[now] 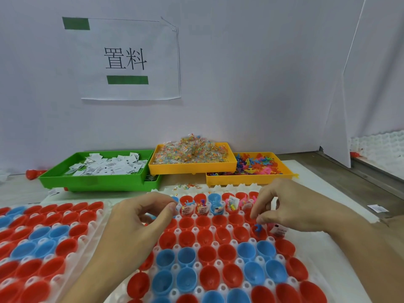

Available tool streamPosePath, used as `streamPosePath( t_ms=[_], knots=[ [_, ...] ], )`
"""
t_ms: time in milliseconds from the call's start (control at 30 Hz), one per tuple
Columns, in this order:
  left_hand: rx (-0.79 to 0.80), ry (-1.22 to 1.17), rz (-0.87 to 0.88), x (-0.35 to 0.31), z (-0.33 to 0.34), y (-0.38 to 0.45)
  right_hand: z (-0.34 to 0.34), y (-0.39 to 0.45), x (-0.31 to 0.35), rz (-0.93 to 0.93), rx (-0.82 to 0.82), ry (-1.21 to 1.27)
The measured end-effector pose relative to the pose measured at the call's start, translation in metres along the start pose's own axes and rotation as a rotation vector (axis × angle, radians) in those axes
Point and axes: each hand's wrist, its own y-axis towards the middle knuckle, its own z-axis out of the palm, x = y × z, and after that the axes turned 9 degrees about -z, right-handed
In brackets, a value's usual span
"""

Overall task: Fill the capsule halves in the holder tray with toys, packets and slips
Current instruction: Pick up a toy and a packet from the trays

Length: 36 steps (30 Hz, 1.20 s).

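The holder tray [215,263] lies nearest, white, its sockets full of red and blue capsule halves [206,252] standing open side up; its near edge is cut off by the frame. A second tray [87,231] of halves lies just to its left, also cut off at the left and bottom.

Both forearms come in from below and cover part of the holder tray. The left hand [140,217] hovers over the tray's left side with fingers curled, thumb and forefinger tips close together near the far row; whether they pinch anything I cannot tell. The right hand [282,206] is over the right side, fingers bent down, thumb and forefinger pinching a small blue toy [258,228] at the mouth of a red half. Just right of it a white slip [278,230] sticks out of the next half, partly under the hand.

The far row [218,205] of halves already holds toys, packets and slips, blurred and partly hidden by the fingers.

Beyond the tray stand three bins side by side: a green bin [98,181] of white slips, a yellow bin [192,166] heaped with clear packets, and an orange bin [249,179] of coloured toys. A few packets [185,186] lie loose in front of them, and a stray slip [378,208] lies on the table at right.

On the wall behind hangs a paper sign [129,60] reading 置料, with two green bars.
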Motion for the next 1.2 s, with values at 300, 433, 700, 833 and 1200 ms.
streamPosePath(
  t_ms=[300, 433, 700, 833, 1200],
  knots=[
    [-0.045, 0.005, -0.004, 0.004, -0.003, 0.004, -0.005, 0.011, 0.000, -0.050, -0.176, -0.014],
    [-0.092, 0.040, -0.050, 0.011, -0.003, 0.008, -0.009, 0.059, 0.004, -0.063, -0.280, -0.066],
    [-0.141, 0.057, -0.099, 0.020, -0.006, 0.011, -0.006, 0.178, -0.007, 0.123, -0.265, -0.225],
    [-0.146, 0.045, -0.093, 0.020, -0.008, 0.012, -0.005, 0.203, -0.018, 0.241, -0.074, -0.372],
    [-0.157, 0.019, -0.069, 0.016, -0.009, 0.011, 0.000, 0.202, -0.029, 0.179, -0.319, -0.039]
  ],
)
